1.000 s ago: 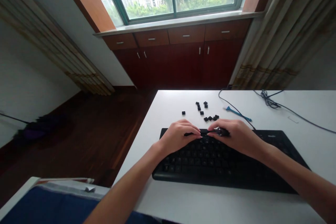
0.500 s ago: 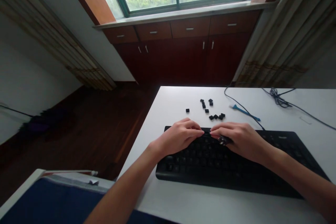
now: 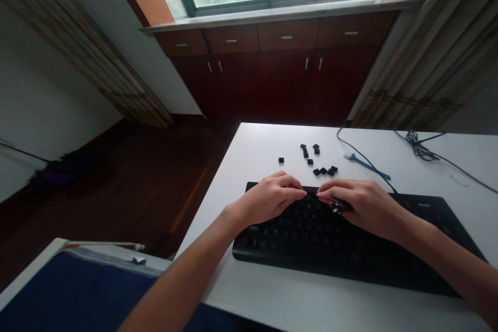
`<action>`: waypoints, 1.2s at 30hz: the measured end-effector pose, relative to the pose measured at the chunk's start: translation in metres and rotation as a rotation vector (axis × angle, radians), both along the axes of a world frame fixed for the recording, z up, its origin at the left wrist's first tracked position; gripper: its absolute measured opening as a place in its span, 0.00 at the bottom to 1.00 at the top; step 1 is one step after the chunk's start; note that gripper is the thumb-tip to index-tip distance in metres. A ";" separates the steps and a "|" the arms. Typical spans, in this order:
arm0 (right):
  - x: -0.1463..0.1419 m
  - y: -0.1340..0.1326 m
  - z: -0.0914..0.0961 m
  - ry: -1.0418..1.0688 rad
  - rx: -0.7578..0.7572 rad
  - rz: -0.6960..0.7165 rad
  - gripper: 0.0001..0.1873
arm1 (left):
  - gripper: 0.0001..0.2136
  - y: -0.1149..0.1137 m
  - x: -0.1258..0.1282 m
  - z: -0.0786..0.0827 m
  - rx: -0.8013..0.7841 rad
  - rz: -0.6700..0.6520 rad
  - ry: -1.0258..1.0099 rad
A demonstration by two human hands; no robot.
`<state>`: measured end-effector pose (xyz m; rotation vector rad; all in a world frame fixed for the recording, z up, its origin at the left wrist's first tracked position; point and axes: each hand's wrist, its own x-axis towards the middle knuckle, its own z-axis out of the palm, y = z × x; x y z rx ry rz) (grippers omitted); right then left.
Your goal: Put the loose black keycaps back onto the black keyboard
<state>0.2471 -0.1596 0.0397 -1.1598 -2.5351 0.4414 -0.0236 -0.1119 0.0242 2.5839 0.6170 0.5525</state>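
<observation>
A black keyboard [image 3: 350, 249] lies on the white table [image 3: 311, 306]. My left hand [image 3: 268, 199] rests on its upper left rows, fingers curled and tips pressed down near the top row. My right hand [image 3: 361, 202] sits beside it, fingers closed around a small dark tool [image 3: 339, 206] that pokes out under the palm. The fingertips of both hands nearly meet over the keys. Several loose black keycaps [image 3: 317, 161] lie scattered on the table just beyond the keyboard.
A thin blue tool [image 3: 368, 166] and a dark cable [image 3: 361, 158] lie behind the keyboard, with a bundled cable [image 3: 420, 150] at the far right. The table's left edge drops to a dark wood floor. A blue cloth [image 3: 78, 301] shows at bottom left.
The view has shifted slightly down and left. Both hands stay on the top rows; the right hand's dark tool has moved from the fingertips to under the palm.
</observation>
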 end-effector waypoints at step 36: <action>-0.045 0.006 0.024 1.073 -0.396 -0.239 0.26 | 0.16 0.002 -0.006 0.013 0.045 0.145 -0.021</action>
